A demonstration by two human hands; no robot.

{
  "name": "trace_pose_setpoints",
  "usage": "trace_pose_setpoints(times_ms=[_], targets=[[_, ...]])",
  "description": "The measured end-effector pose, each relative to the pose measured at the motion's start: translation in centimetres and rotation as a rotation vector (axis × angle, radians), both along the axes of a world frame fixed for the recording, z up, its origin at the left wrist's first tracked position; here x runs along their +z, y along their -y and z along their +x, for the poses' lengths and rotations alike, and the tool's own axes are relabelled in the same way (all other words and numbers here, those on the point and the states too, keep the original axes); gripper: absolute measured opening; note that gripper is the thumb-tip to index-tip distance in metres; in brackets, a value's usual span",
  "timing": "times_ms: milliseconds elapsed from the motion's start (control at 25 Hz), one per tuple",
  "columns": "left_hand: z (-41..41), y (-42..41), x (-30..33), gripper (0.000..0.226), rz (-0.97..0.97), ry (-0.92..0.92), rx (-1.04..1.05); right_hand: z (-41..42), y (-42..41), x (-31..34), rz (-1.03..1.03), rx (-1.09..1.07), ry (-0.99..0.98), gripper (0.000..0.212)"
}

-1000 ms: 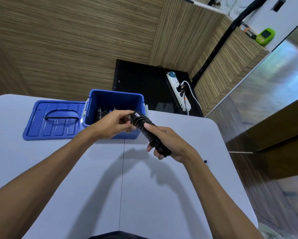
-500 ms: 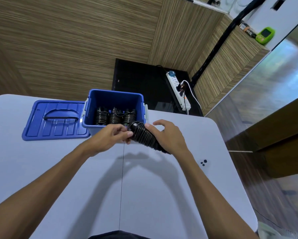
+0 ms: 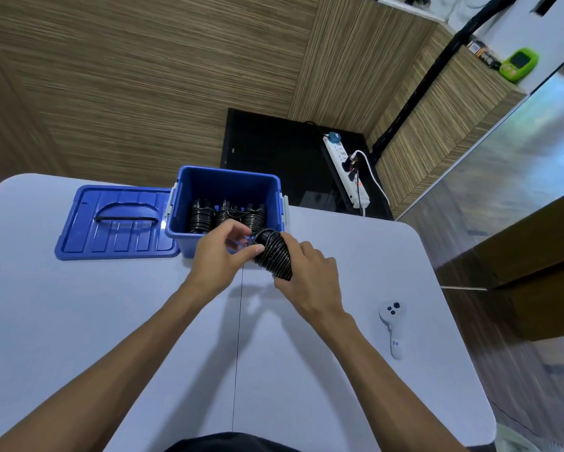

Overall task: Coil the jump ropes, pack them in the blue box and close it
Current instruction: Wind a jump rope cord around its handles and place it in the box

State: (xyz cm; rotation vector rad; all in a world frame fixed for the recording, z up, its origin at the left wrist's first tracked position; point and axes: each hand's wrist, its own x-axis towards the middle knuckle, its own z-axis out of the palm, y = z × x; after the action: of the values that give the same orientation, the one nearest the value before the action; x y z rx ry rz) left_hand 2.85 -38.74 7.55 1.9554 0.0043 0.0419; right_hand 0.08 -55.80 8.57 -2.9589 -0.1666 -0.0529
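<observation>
- The right hand is wrapping its curled fingers round the lower part of a coiled black jump rope, with the thumb pressing against the coil's near side.
- The left hand is pinching the upper end of that same coil, thumb and forefinger closing on the rope's top loops while the other fingers are curling loosely above.
- The coil is hanging between the two sets of fingers, tilting up toward the left hand, just above the grey table and touching or nearly touching the near right corner of the blue box; which of the two cannot be told.
- Just beyond the left fingertips, three more coiled ropes are standing side by side inside the open box.
- The blue lid is lying flat on the table, to the left of the left hand, beside the box.
- A white controller is lying on the table, well apart from the right hand, on its right.
- A power strip is lying on the dark floor beyond the table.
</observation>
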Motion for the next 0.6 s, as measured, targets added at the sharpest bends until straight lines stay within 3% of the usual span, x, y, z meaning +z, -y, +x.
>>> trace_pose_setpoints(times_ms=[160, 440, 600], targets=[[-0.2, 1.6, 0.6, 0.008, 0.093, 0.236, 0.041, 0.4, -0.8, 0.8, -0.046, 0.007, 0.006, 0.065], [-0.4, 1.5, 1.9, 0.006, -0.106, 0.096, 0.094, 0.7, -1.0, 1.2, 0.012, -0.06, -0.014, 0.067], [0.8, 1.2, 2.7, 0.012, -0.294, -0.122, 0.131, 1.2, -1.1, 1.4, 0.017, -0.053, -0.007, 0.067]])
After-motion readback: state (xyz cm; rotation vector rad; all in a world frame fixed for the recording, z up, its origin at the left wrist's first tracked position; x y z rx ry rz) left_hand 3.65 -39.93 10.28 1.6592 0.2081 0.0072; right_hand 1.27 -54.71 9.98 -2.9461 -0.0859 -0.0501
